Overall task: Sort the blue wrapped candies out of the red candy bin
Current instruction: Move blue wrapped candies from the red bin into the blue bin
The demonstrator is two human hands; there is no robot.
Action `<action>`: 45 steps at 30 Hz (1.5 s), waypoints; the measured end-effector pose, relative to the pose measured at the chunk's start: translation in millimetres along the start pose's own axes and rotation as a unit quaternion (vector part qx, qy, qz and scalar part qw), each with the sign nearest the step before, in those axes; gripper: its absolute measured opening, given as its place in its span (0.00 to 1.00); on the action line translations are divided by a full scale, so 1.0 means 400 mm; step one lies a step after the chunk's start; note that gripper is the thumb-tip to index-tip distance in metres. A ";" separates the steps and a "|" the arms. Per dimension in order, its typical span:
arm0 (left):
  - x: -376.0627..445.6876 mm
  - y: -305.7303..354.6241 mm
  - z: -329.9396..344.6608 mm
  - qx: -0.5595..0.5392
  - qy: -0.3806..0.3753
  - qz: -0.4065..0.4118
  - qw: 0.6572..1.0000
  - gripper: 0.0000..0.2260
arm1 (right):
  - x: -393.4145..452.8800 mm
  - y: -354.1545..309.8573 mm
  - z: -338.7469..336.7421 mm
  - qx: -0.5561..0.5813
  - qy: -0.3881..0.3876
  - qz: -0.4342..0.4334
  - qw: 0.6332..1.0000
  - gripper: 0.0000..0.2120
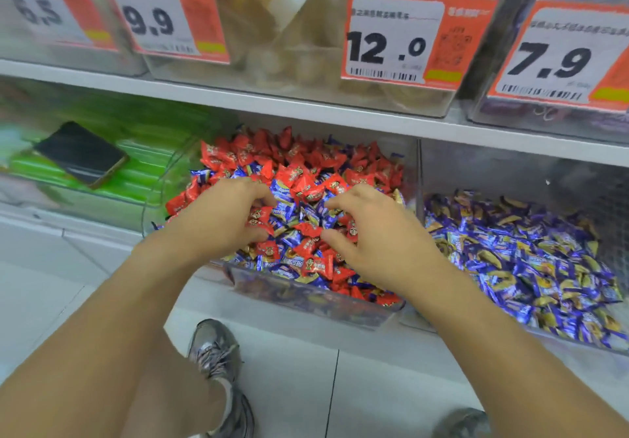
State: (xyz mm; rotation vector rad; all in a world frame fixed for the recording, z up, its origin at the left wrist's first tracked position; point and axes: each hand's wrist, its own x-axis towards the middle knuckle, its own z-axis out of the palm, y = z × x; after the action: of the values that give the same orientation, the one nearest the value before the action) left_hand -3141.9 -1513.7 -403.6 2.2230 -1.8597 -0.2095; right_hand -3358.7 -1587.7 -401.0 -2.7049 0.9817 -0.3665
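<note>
Head view looks down at two bare hands working in a clear bin [306, 296] of mixed candy. Left hand [218, 219] lies palm down on the pile, its fingers [262, 195] curled into the wrappers; whether they pinch one piece I cannot tell. Right hand [377, 233] lies opposite, fingers [335, 203] bent and spread, tips touching the candies, thumb reaching toward the left hand; no piece is plainly held. Between the two sets of fingertips sit blue candies [286, 207] mixed with red candies [308, 187]. Beyond the fingers, toward the shelf back, the pile is mostly red; nearer the wrists, along the bin's front wall, blue and red lie mingled. Just right of the right hand stands a second bin [420, 178] holding only blue and gold wrappers. Left of the left hand, a dark phone [80, 153] rests on green packs [153, 138]. Above the fingers, price tags [394, 37] hang on the upper bins. Below the arms, a grey shoe [218, 356] stands on the tiled floor [374, 386].
</note>
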 end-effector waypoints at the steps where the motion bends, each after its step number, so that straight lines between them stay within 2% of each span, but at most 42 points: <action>1: -0.003 -0.010 -0.003 -0.006 0.006 -0.005 1.000 0.21 | 0.009 -0.007 0.002 0.004 0.007 0.000 1.000 0.21; 3: -0.006 -0.021 -0.005 -0.006 0.013 -0.010 1.000 0.20 | 0.027 -0.018 0.009 -0.008 0.021 -0.003 1.000 0.22; 5: -0.007 -0.020 -0.008 0.004 0.019 -0.005 1.000 0.20 | 0.046 -0.020 0.023 -0.035 0.001 0.006 0.999 0.24; 7: -0.005 -0.007 -0.016 -0.009 0.071 0.010 0.997 0.20 | 0.063 -0.020 0.041 -0.028 -0.017 0.019 0.999 0.26; 9: 0.008 0.008 -0.021 -0.034 0.127 0.033 0.991 0.22 | 0.080 -0.023 0.054 -0.021 -0.004 0.027 0.999 0.28; 10: 0.017 0.013 -0.020 -0.036 0.121 0.042 0.991 0.24 | 0.088 -0.025 0.059 -0.025 0.001 0.027 0.999 0.28; 13: 0.049 0.023 0.003 0.037 0.019 0.033 0.999 0.36 | 0.110 -0.034 0.064 -0.045 -0.035 0.012 0.998 0.30; 15: 0.070 0.037 0.020 0.087 -0.008 0.018 0.996 0.37 | 0.124 -0.041 0.064 -0.067 -0.064 -0.003 0.996 0.30; 18: 0.091 0.060 0.023 0.081 -0.024 0.008 0.996 0.33 | 0.140 -0.048 0.064 -0.049 -0.063 -0.003 0.997 0.25; 23: 0.087 0.044 0.005 0.037 -0.010 0.008 0.999 0.21 | 0.120 -0.046 0.053 0.073 0.029 0.081 0.994 0.15; 28: 0.052 0.026 -0.011 -0.045 0.030 0.008 0.998 0.10 | 0.092 -0.023 0.024 0.099 0.029 0.116 0.988 0.12; 30: 0.035 0.018 -0.021 -0.086 0.028 0.007 0.996 0.10 | 0.079 -0.008 -0.001 0.113 0.023 0.119 0.986 0.10; 33: 0.015 0.016 -0.029 -0.128 0.017 -0.006 0.992 0.20 | 0.062 0.006 -0.033 0.150 0.027 0.114 0.982 0.10; 37: 0.011 0.033 -0.017 -0.137 0.012 -0.027 0.990 0.25 | 0.049 0.010 -0.054 0.154 0.053 0.124 0.979 0.10; 39: 0.015 0.041 -0.014 -0.153 0.002 -0.034 0.988 0.22 | 0.039 0.012 -0.066 0.145 0.030 0.126 0.981 0.09; 42: 0.023 0.050 -0.017 -0.187 0.006 -0.040 0.981 0.12 | 0.031 0.014 -0.084 0.127 -0.012 0.120 0.985 0.08; 45: 0.032 0.064 -0.020 -0.240 0.017 -0.028 0.970 0.07 | 0.028 0.021 -0.088 0.115 -0.012 0.110 0.987 0.08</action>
State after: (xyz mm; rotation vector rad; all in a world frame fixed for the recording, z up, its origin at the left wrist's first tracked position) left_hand -3161.7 -1529.7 -388.4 1.9279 -1.5246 -0.5627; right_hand -3366.4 -1606.1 -368.9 -2.3634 1.1411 -0.3772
